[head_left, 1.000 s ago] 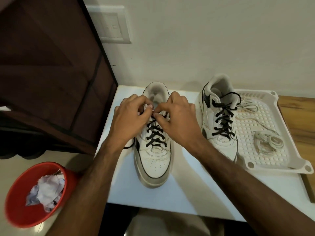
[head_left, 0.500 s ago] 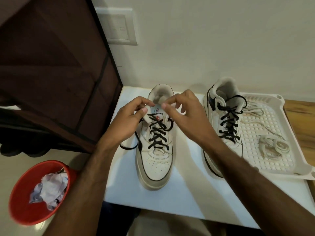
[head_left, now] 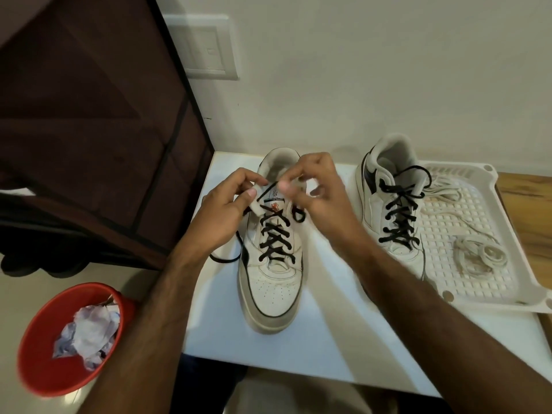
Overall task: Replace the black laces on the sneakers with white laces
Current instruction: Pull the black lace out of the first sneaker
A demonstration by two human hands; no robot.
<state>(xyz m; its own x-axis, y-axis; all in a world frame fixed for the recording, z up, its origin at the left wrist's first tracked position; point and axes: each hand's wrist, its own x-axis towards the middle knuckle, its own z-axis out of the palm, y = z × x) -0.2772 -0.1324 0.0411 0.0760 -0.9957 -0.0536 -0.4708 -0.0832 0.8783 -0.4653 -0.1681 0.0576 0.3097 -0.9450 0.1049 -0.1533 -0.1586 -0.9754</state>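
Sneakers [head_left: 271,258] – two, hands [head_left: 222,213] – two

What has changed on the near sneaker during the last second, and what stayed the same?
The left hand and right hand were pressed together over the tongue; now they are apart, each pinching one side of the collar of the near sneaker, and the tongue label shows. The top black lace crossing is loosened. The second sneaker, the white laces in the tray and the red bin stayed put.
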